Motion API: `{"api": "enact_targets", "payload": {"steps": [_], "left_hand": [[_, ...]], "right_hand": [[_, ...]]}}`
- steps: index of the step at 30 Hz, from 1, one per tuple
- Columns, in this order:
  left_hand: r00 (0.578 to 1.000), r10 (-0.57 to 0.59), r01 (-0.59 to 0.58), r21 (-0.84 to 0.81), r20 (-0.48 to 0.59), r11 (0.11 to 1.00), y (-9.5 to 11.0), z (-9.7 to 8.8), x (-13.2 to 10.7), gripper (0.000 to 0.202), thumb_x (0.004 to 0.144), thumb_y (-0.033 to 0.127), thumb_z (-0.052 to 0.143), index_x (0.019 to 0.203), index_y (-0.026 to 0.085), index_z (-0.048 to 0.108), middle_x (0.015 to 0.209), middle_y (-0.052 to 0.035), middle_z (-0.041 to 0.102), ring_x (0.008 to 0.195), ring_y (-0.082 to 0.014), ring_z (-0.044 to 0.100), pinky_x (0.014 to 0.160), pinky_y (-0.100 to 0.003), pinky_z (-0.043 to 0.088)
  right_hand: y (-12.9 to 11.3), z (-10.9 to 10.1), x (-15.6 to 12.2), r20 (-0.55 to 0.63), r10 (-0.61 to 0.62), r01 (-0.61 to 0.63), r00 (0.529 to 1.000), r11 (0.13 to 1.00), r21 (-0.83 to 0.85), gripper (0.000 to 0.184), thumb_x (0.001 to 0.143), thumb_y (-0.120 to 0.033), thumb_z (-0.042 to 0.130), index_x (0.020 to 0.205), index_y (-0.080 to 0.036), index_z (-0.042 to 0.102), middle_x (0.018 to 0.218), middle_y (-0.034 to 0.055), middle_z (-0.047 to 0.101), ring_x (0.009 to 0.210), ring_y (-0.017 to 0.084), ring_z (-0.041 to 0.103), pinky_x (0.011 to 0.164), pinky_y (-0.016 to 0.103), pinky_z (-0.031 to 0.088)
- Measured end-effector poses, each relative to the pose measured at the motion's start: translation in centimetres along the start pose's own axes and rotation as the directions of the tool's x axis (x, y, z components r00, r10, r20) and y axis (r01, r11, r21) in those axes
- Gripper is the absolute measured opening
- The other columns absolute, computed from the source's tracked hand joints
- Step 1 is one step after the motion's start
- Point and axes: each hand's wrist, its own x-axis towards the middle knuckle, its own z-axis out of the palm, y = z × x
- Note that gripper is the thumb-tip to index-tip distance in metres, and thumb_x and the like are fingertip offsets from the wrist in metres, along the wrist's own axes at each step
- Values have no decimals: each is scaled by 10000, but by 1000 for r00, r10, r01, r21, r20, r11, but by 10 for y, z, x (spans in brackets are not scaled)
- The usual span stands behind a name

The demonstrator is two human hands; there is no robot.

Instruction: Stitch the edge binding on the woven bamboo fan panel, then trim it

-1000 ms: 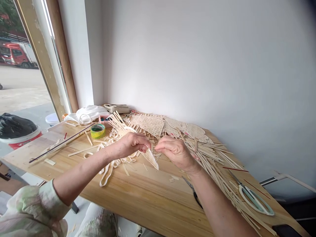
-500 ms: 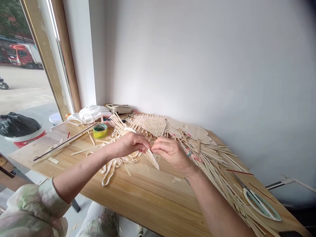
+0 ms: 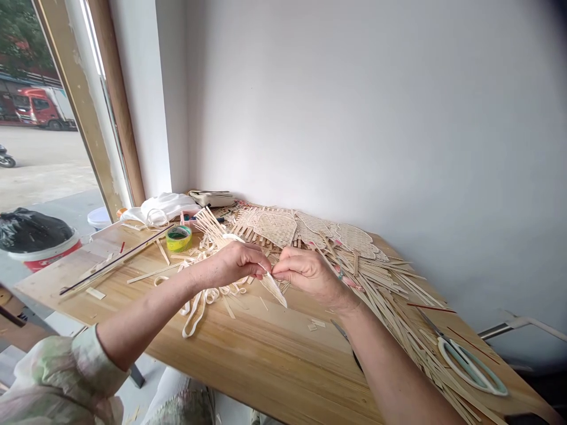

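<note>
My left hand [image 3: 233,262] and my right hand [image 3: 305,273] meet above the wooden table [image 3: 261,360], fingers pinched together. Between them I hold a small pale woven bamboo piece [image 3: 275,289], whose pointed end hangs down toward the table. Both hands grip its upper edge, thumbs and forefingers nearly touching. Loose curled strips [image 3: 199,301] lie under my left wrist.
Flat woven panels [image 3: 277,225] and a heap of bamboo strips [image 3: 390,295] cover the table's back and right. Scissors [image 3: 469,363] lie at the right, another pair [image 3: 348,342] under my right forearm. A tape roll [image 3: 179,238], a long dark rod [image 3: 115,260] and white cloth [image 3: 162,206] sit left.
My right hand has moved left to meet my left hand on the woven piece. The view has shifted slightly.
</note>
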Motion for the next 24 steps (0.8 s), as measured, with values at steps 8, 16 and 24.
{"api": "enact_targets", "payload": {"steps": [8,16,24], "left_hand": [[998,1,-2,31,55,1000,1,-4,0,145,808,147,516,799,116,658,715,-47,611,647,-98,579,612,-182,439],[998,6,-8,31,58,999,0,-4,0,152,814,162,510,810,127,658,726,-49,619,653,-103,583,623,-193,442],[998,41,-44,67,48,997,0,-6,-2,149,811,141,512,815,99,655,713,-57,614,642,-95,572,613,-176,440]], "right_hand": [[6,-2,0,61,-18,13,998,997,81,209,833,-297,526,769,-163,674,624,-12,490,582,78,480,537,203,392],[13,-3,-1,88,-24,12,996,991,136,207,831,-319,529,801,-179,679,632,-14,490,585,76,479,540,205,399],[19,2,-2,103,26,-44,994,984,175,220,819,-349,537,796,-181,678,629,-13,498,590,82,486,547,212,403]]}}
